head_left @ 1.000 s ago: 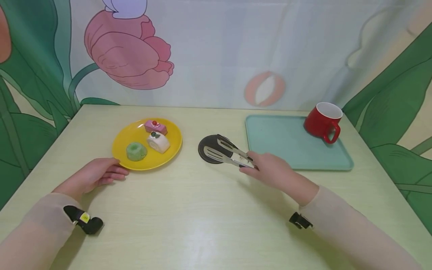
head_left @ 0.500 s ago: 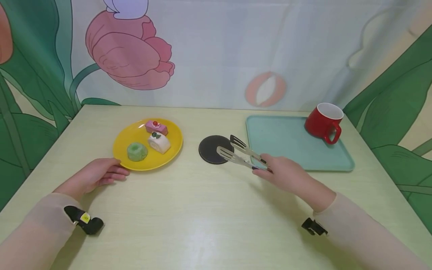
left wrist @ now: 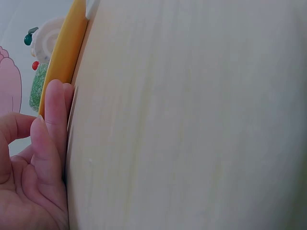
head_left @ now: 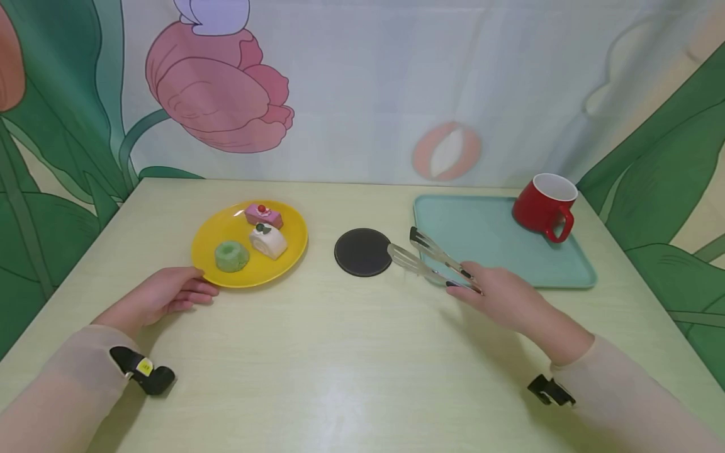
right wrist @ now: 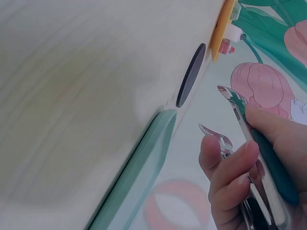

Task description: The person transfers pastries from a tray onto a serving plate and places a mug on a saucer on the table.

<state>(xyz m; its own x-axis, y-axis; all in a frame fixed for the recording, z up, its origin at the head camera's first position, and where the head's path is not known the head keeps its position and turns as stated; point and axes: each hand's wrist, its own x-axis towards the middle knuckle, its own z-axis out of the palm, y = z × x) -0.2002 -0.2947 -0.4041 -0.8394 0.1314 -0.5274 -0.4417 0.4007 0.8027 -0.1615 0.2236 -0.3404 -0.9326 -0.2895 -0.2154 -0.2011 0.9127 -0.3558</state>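
Note:
My left hand [head_left: 164, 292] pinches the near left rim of a yellow plate [head_left: 249, 274]; in the left wrist view the thumb and a finger [left wrist: 55, 103] meet at its edge. On the plate lie a green ring-shaped cake [head_left: 231, 256], a white cake roll [head_left: 269, 241] and a pink cake slice [head_left: 264, 217] with a red berry on top. My right hand [head_left: 506, 299] grips metal tongs [head_left: 416, 263] over the left edge of a light green tray [head_left: 470, 226]. The tongs' tips stand apart, and nothing is between them.
A black round coaster [head_left: 362, 253] lies between the plate and the tray, just left of the tongs. At the tray's right end a red mug [head_left: 542, 204] stands with its handle toward the front. A printed curtain [head_left: 351, 94] hangs behind the table [head_left: 328, 352].
My right hand has moved right with the tongs, from above the coaster to the tray's left edge. The left hand and the plate have stayed in place.

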